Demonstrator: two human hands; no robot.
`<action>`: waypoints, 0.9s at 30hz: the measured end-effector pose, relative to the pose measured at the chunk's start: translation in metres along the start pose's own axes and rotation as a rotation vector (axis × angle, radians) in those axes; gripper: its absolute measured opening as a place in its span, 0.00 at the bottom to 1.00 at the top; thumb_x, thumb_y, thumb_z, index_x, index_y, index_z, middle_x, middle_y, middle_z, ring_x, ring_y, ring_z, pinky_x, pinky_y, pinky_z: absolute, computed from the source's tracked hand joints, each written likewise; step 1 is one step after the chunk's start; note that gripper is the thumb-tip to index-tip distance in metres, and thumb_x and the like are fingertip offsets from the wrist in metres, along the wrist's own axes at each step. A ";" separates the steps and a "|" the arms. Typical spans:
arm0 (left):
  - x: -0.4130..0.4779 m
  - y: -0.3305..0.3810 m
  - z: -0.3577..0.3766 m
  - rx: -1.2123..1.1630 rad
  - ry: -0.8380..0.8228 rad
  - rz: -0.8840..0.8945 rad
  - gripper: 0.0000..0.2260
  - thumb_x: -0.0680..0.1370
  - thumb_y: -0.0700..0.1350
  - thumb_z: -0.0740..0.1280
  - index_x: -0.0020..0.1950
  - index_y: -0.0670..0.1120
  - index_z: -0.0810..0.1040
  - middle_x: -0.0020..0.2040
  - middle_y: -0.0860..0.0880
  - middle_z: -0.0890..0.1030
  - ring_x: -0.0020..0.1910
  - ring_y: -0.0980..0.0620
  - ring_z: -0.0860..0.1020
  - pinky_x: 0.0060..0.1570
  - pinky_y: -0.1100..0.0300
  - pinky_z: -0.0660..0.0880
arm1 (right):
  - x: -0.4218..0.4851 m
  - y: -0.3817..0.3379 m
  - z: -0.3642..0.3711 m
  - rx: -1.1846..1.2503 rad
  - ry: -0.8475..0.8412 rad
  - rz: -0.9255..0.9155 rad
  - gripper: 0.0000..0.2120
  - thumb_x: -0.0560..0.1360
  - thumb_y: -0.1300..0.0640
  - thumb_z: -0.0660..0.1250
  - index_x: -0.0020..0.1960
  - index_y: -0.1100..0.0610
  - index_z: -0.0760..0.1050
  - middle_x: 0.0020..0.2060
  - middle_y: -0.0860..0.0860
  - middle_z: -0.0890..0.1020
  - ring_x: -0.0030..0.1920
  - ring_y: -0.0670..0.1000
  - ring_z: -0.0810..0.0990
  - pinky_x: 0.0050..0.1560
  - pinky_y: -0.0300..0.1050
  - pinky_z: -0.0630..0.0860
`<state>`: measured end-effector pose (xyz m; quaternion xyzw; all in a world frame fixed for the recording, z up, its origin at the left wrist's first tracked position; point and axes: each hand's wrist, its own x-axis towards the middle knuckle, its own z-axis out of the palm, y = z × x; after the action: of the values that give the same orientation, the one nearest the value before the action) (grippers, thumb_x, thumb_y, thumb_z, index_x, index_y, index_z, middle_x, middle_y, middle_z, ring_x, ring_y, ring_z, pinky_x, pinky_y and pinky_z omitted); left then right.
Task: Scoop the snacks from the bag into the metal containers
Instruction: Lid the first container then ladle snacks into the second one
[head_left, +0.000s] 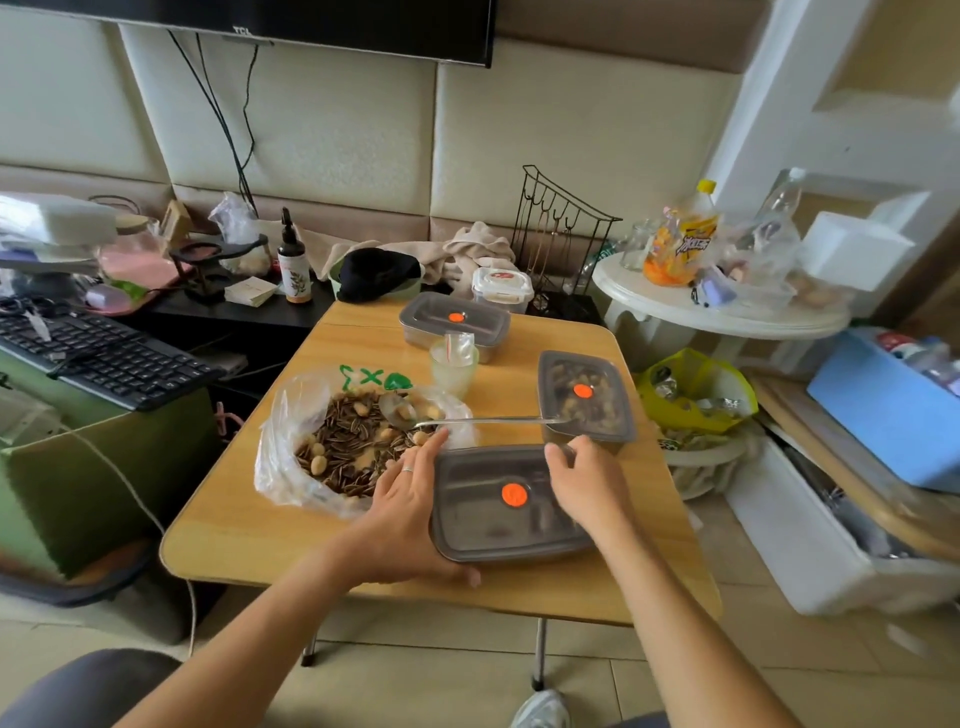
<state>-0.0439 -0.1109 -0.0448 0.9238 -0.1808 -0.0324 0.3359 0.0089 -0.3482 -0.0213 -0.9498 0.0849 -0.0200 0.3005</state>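
A clear plastic bag of sunflower seeds and pale nuts lies open on the left of the wooden table. A metal spoon rests with its bowl in the bag and its handle on a lidded metal container at the right, which holds snacks. The nearest metal container has a grey lid with an orange dot. My left hand grips its left edge, thumb under the near corner. My right hand holds its far right corner. A third lidded container stands at the back.
A pale green cup stands between the bag and the back container. A keyboard lies on a green box to the left. A white round side table with bottles and a yellow-lined bin stand to the right.
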 end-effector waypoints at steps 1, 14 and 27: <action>0.001 -0.001 0.000 0.015 -0.006 -0.003 0.70 0.58 0.75 0.77 0.81 0.54 0.32 0.81 0.54 0.49 0.81 0.54 0.44 0.80 0.52 0.37 | -0.001 -0.001 0.008 -0.045 0.073 -0.015 0.18 0.85 0.46 0.58 0.59 0.60 0.75 0.55 0.56 0.81 0.56 0.57 0.80 0.47 0.45 0.69; 0.007 0.000 -0.008 0.096 -0.040 -0.011 0.70 0.56 0.76 0.72 0.81 0.47 0.33 0.79 0.51 0.58 0.80 0.53 0.52 0.81 0.49 0.45 | -0.012 0.000 0.017 -0.121 0.394 -0.205 0.15 0.83 0.49 0.66 0.55 0.62 0.79 0.49 0.56 0.83 0.49 0.56 0.81 0.43 0.40 0.67; -0.001 0.008 -0.014 0.004 -0.031 -0.019 0.72 0.61 0.64 0.82 0.78 0.55 0.23 0.77 0.59 0.57 0.73 0.62 0.53 0.77 0.58 0.41 | -0.006 -0.004 0.004 0.212 0.319 -0.176 0.08 0.83 0.51 0.65 0.50 0.55 0.72 0.42 0.48 0.78 0.42 0.50 0.76 0.37 0.44 0.69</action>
<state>-0.0447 -0.1076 -0.0292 0.9256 -0.1774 -0.0493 0.3308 0.0044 -0.3414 -0.0223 -0.9013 0.0455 -0.2050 0.3788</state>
